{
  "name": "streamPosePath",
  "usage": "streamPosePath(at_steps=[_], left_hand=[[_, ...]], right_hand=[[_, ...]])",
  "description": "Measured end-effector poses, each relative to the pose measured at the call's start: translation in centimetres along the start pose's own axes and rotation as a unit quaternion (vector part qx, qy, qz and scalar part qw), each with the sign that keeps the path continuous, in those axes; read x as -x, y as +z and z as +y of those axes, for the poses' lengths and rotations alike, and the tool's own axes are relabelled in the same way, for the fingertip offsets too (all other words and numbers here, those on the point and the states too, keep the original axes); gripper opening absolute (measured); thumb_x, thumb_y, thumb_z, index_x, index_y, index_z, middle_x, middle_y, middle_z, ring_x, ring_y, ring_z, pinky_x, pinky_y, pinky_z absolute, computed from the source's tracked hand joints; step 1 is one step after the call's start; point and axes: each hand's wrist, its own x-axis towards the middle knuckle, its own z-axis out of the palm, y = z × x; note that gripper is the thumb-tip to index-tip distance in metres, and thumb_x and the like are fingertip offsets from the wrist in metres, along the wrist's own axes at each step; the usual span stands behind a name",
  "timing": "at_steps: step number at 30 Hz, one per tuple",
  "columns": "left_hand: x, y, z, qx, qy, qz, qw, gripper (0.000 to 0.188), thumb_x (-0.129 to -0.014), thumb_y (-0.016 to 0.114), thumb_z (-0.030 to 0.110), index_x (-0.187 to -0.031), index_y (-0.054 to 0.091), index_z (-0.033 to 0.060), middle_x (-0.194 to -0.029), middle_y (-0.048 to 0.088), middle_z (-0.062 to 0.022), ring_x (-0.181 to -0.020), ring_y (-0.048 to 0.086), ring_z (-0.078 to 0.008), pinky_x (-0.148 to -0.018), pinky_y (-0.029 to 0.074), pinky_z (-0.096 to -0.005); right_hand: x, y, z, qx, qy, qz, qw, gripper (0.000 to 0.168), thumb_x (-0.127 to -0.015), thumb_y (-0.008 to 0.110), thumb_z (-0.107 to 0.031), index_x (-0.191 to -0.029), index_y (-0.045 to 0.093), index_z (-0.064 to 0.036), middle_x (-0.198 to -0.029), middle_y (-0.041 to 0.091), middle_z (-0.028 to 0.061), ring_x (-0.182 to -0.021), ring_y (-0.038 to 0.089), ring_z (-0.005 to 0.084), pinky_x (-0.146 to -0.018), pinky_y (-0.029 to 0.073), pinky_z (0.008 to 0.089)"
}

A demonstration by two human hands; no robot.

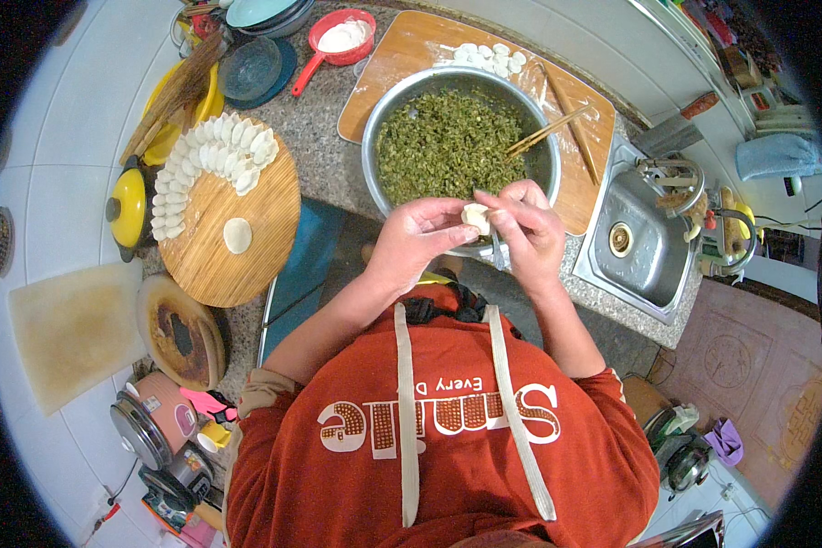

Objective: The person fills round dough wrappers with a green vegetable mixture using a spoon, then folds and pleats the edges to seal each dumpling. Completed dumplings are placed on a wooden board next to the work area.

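Between my two hands is a small pale dough dumpling (476, 219), its edge pinched at the top. My left hand (418, 240) supports it from the left with thumb and fingers. The fingertips of my right hand (533, 229) press its right side. Both hands are over the near rim of a large metal bowl (373, 185) of chopped green filling (452, 144). Chopsticks (548, 131) stand slanted in the filling at the bowl's right. To the left, a round wooden board (267, 240) carries rows of folded dumplings (209, 154) and one flat dough wrapper (237, 235).
Under the bowl lies a wooden board (363, 89) with floured dough pieces (490, 58) and a rolling pin (568, 123). A red scoop of flour (342, 38) is behind left. At right is a metal sink (647, 226); a yellow-lidded pot (129, 207) stands far left.
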Motion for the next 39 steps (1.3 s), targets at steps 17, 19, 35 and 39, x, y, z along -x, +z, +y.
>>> streamPosePath(at_steps=[17, 19, 35, 39], left_hand=[[-0.3, 0.1, 0.0, -0.019, -0.014, -0.029, 0.999, 0.026, -0.087, 0.068, 0.006, -0.11, 0.064, -0.0038, -0.103, 0.068, -0.0065, -0.095, 0.064, -0.0131, -0.086, 0.05, -0.0273], [-0.3, 0.0, 0.0, -0.035, -0.01, -0.034, 0.999, 0.026, -0.088, 0.068, 0.007, -0.111, 0.064, -0.004, -0.103, 0.068, -0.0065, -0.095, 0.063, -0.0129, -0.086, 0.05, -0.0271], [-0.4, 0.1, -0.2, -0.004, -0.012, -0.029, 1.0, 0.03, -0.089, 0.066, 0.007, -0.116, 0.06, -0.0037, -0.106, 0.067, -0.008, -0.097, 0.064, -0.0149, -0.086, 0.051, -0.0294], [-0.2, 0.2, -0.3, 0.003, -0.006, -0.024, 1.0, 0.03, -0.089, 0.066, 0.008, -0.117, 0.06, -0.0034, -0.107, 0.067, -0.008, -0.098, 0.063, -0.0148, -0.086, 0.051, -0.0294]], right_hand=[[-0.6, 0.0, 0.2, -0.048, 0.018, -0.01, 0.999, 0.015, -0.087, 0.067, -0.011, -0.098, 0.076, -0.007, -0.082, 0.057, 0.0048, -0.082, 0.054, 0.0163, -0.072, 0.044, 0.0279], [-0.8, -0.2, 0.3, -0.053, 0.021, -0.038, 0.998, 0.015, -0.087, 0.066, -0.011, -0.097, 0.076, -0.006, -0.082, 0.057, 0.0047, -0.081, 0.054, 0.0163, -0.072, 0.044, 0.0279], [-0.3, 0.1, 1.5, -0.078, 0.038, -0.027, 0.996, 0.023, -0.092, 0.061, -0.013, -0.109, 0.072, -0.004, -0.089, 0.056, 0.0058, -0.084, 0.053, 0.0153, -0.075, 0.043, 0.0254], [-0.1, 0.1, 0.3, 0.018, 0.053, -0.026, 0.998, 0.021, -0.092, 0.06, -0.013, -0.104, 0.073, -0.002, -0.087, 0.056, 0.0055, -0.079, 0.054, 0.0155, -0.075, 0.044, 0.026]])
